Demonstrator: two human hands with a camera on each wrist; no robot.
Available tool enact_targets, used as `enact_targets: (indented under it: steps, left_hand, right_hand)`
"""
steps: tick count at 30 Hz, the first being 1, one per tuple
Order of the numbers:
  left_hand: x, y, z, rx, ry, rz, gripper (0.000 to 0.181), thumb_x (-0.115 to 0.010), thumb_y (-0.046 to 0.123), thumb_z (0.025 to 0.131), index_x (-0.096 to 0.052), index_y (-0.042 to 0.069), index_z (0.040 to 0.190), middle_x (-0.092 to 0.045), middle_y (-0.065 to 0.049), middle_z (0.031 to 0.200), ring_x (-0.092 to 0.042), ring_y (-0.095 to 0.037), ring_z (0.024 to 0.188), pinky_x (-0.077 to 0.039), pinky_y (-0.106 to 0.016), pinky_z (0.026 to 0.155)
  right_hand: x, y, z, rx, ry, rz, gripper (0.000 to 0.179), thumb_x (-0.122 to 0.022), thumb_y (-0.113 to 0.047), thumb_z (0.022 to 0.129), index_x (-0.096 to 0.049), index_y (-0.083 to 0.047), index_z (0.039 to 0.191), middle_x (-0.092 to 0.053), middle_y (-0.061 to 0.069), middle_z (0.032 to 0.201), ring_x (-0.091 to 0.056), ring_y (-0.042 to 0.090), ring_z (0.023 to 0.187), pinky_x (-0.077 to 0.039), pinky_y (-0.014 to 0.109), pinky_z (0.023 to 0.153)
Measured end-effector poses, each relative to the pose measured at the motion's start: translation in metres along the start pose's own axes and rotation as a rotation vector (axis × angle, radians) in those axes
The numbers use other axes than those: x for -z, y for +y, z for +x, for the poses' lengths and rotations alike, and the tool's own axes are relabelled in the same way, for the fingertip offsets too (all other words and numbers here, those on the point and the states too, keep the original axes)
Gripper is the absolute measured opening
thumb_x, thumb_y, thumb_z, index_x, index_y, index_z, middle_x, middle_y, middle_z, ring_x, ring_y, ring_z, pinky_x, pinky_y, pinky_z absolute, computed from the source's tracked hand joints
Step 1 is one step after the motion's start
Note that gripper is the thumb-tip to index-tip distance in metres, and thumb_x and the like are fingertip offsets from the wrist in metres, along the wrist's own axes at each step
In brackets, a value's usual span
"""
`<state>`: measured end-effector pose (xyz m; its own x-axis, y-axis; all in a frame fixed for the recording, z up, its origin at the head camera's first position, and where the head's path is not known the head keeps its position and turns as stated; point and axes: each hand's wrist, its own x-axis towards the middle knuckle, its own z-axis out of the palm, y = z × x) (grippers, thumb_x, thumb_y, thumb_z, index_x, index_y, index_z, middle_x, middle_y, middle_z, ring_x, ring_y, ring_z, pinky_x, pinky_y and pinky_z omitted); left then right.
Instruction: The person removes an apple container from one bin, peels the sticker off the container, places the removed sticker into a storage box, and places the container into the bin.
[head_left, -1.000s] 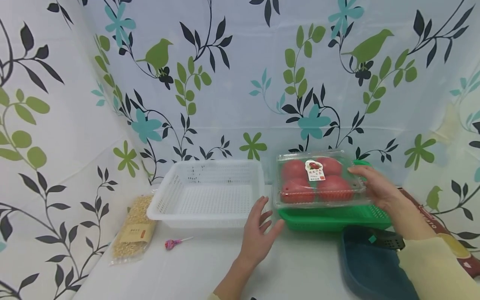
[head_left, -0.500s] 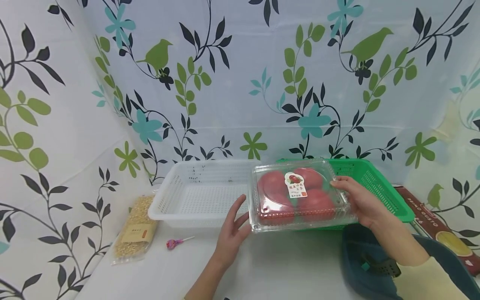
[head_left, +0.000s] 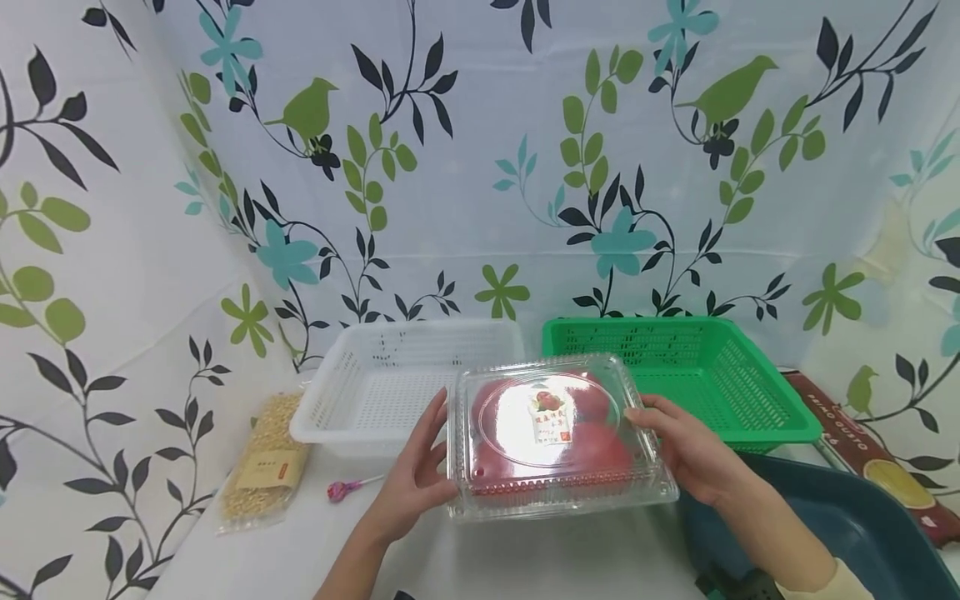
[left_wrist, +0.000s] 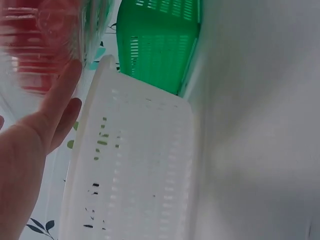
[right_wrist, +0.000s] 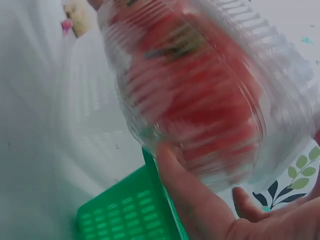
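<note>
A clear plastic box of tomatoes (head_left: 600, 454), with a glare over the label on its lid, is held up above the white table. My right hand (head_left: 693, 458) grips its right side, thumb on the lid and fingers beneath; the right wrist view shows fingers under the ribbed base of the box (right_wrist: 190, 95). At the box's left side is my left hand (head_left: 408, 479), its fingers fairly straight and the thumb by the near left corner. In the left wrist view the fingertips (left_wrist: 72, 72) lie against the clear wall.
Behind the box stand a white basket (head_left: 311, 425) and a green basket (head_left: 750, 400). A bag of grains (head_left: 266, 458) and a lollipop (head_left: 341, 490) lie at the left. At the right are a dark blue basin (head_left: 832, 508) and a brown package (head_left: 862, 433).
The box of tomatoes has moved left and nearer, away from above the green basket, in my right hand. My left hand has shifted left and down and now meets the box's left side.
</note>
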<state>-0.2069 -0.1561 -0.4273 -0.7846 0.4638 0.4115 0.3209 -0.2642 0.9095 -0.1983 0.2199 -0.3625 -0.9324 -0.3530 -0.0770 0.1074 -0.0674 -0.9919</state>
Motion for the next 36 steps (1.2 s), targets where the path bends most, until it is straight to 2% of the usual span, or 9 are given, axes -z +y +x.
enact_targets:
  steps: [3,6,10,13,20,24,30,36]
  left_hand:
    - [0.005,0.002,-0.007,0.015,-0.051,-0.051,0.105,-0.079,0.017,0.087,-0.008,0.024,0.164,-0.003,-0.016,0.167,-0.033,-0.031,0.145,-0.045,-0.042,0.106]
    - [0.007,0.003,-0.014,0.009,-0.109,-0.110,0.108,-0.082,0.015,0.085,-0.008,0.020,0.164,-0.010,-0.017,0.166,-0.036,-0.030,0.143,-0.047,-0.046,0.103]
    - [0.006,0.003,-0.020,-0.013,-0.176,-0.182,0.110,-0.084,0.015,0.084,-0.008,0.015,0.163,-0.022,-0.016,0.163,-0.039,-0.030,0.139,-0.049,-0.054,0.099]
    - [0.005,0.003,-0.024,-0.025,-0.210,-0.205,0.108,-0.083,0.016,0.085,-0.008,0.013,0.163,-0.025,-0.016,0.162,-0.039,-0.031,0.139,-0.049,-0.055,0.098]
    - [0.008,-0.001,-0.037,0.018,-0.253,-0.223,0.105,-0.081,0.011,0.087,-0.008,0.011,0.163,-0.019,-0.009,0.165,-0.038,-0.032,0.140,-0.049,-0.054,0.098]
    - [0.010,-0.005,-0.040,0.052,-0.250,-0.201,0.106,-0.082,0.009,0.086,-0.008,0.010,0.163,-0.018,-0.012,0.166,-0.042,-0.035,0.138,-0.050,-0.056,0.096]
    - [0.011,-0.009,-0.043,0.089,-0.240,-0.158,0.106,-0.083,0.010,0.085,-0.011,0.009,0.162,-0.012,-0.024,0.165,-0.050,-0.037,0.133,-0.053,-0.057,0.091]
    - [0.013,-0.011,-0.045,0.122,-0.273,-0.167,0.108,-0.082,0.006,0.085,-0.008,0.010,0.163,-0.007,-0.023,0.165,-0.049,-0.037,0.133,-0.052,-0.057,0.092]
  right_hand:
    - [-0.003,0.006,-0.005,-0.025,-0.059,-0.030,0.068,-0.050,-0.031,0.104,-0.015,-0.005,0.156,-0.064,0.006,0.114,-0.068,0.022,0.098,-0.059,0.043,0.085]
    - [-0.005,0.012,-0.009,-0.046,-0.100,-0.070,0.079,-0.050,-0.034,0.104,-0.002,-0.007,0.161,-0.061,0.009,0.123,-0.066,0.025,0.104,-0.057,0.043,0.088]
    - [-0.006,0.020,-0.017,-0.051,-0.129,-0.105,0.082,-0.051,-0.035,0.103,0.001,-0.010,0.162,-0.044,0.021,0.143,-0.061,0.029,0.113,-0.054,0.046,0.091]
    - [-0.005,0.026,-0.023,-0.051,-0.156,-0.108,0.082,-0.051,-0.035,0.103,0.002,-0.011,0.162,-0.033,0.025,0.150,-0.059,0.030,0.114,-0.055,0.049,0.089]
    - [-0.004,0.044,-0.033,-0.057,-0.239,-0.048,0.071,-0.042,-0.026,0.108,0.002,-0.006,0.160,-0.052,0.014,0.137,-0.064,0.032,0.107,-0.058,0.054,0.082]
    - [-0.003,0.052,-0.034,-0.071,-0.249,-0.016,0.069,-0.039,-0.025,0.110,0.004,-0.003,0.159,-0.058,0.011,0.128,-0.065,0.030,0.104,-0.058,0.050,0.082]
    - [0.000,0.063,-0.032,-0.137,-0.225,0.011,0.074,-0.041,-0.029,0.109,0.006,-0.002,0.159,-0.054,0.011,0.133,-0.062,0.029,0.109,-0.056,0.049,0.088]
    - [0.000,0.071,-0.030,-0.159,-0.228,0.041,0.076,-0.043,-0.028,0.109,0.007,0.001,0.158,-0.055,0.011,0.133,-0.064,0.029,0.108,-0.057,0.050,0.087]
